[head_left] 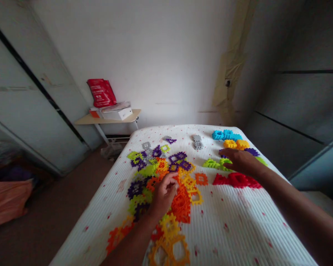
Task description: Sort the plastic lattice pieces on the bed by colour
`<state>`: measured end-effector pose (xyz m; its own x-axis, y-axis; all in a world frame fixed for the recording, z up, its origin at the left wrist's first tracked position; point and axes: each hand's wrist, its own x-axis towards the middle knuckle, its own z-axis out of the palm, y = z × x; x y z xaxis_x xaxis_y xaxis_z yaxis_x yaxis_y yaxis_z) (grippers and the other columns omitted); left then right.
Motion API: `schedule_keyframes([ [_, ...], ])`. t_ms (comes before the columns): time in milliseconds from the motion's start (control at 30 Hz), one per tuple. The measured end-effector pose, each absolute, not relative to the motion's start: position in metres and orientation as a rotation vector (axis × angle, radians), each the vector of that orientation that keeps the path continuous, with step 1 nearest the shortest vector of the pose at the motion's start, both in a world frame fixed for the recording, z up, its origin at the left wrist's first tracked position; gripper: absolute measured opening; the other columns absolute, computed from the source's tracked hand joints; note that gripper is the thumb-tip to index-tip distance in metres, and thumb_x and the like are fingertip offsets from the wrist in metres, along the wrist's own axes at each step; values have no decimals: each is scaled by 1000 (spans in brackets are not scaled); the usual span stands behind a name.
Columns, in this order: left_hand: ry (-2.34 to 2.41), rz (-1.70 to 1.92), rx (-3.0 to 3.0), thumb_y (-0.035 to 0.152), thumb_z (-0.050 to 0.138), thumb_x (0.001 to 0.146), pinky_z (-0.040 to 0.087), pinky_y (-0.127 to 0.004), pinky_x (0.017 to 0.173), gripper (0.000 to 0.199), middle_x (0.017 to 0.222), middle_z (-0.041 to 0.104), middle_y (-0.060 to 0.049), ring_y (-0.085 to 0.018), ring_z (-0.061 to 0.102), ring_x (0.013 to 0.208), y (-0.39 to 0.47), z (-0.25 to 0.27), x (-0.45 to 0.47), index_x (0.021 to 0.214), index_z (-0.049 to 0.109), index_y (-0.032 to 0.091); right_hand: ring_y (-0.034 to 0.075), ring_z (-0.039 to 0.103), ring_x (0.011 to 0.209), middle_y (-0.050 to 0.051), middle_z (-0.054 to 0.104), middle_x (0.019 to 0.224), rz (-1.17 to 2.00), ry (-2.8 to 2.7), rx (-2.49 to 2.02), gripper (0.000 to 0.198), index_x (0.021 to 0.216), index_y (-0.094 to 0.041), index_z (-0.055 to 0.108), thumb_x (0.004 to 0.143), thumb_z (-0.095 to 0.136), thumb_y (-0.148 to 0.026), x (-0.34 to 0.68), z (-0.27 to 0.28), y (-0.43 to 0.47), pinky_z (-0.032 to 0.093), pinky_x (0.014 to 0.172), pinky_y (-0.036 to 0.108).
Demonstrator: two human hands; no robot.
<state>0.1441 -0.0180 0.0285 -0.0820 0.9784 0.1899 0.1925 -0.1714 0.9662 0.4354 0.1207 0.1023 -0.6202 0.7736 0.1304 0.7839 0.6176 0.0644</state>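
grouped by colour: red pieces [237,180], blue pieces [227,135]. ungrouped: mixed pile [181,201]. see left hand [165,190] half-curled, seemingly holding nothing; right hand [241,160] at purple pieces [253,152], cannot tell grip.

At far left, a red bag [102,93] is bearing lines of white lettering and a small white emblem, all staying too blurred to read.

Tile heap [183,205]: flat, notched, orange, yellow, purple, lime and some grey, loosely overlapping | red row [235,180]: packed close, right of the heap | green row [211,163]: just past red, partly hidden from me | purple row [252,152]: mostly hidden | yellow row [241,144]: beyond purple | blue row [226,135]: farthest | grey row [197,142]: short, left of blue
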Motion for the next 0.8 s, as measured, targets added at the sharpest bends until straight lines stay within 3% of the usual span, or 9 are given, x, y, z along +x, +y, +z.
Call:
schedule_keyframes([
  [233,1403,1314,1747,18,48,80,45,-24,71,20,81,64,-3,-13,58,74,-29,54,155,90,64,19,18,62,82,8,65,96,82,-2845,-750,21,102,-19,60,84,48,-22,372,72,55,48,71,29],
  [333,1354,1344,1709,16,47,78,45,-24,66,19,78,63,-3,-11,57,66,-29,61,157,85,65,18,15,59,70,5,63,79,141,-2813,-653,13,85,-17,60,86,46,-19,350,54,34,45,64,24],
  [400,1287,1383,1589,18,48,78,45,-23,61,17,77,62,-2,-10,56,60,-28,65,158,83,64,17,13,57,64,5,60,71,137,-2757,-611,19,77,-16,57,88,42,-17,341,44,26,43,60,23],
  [567,1171,1480,1238,26,52,78,42,-20,51,16,70,60,-2,-9,55,56,-27,87,154,83,62,14,15,59,67,9,63,77,-46,-2526,-473,22,81,-14,59,90,38,-15,340,22,17,45,60,24],
  [800,1369,1785,1379,32,55,77,44,-22,57,21,74,64,-2,-10,55,60,-14,120,82,88,63,15,15,61,68,10,66,82,-113,-2445,-451,19,86,-15,61,89,42,-16,345,10,18,49,61,26],
])
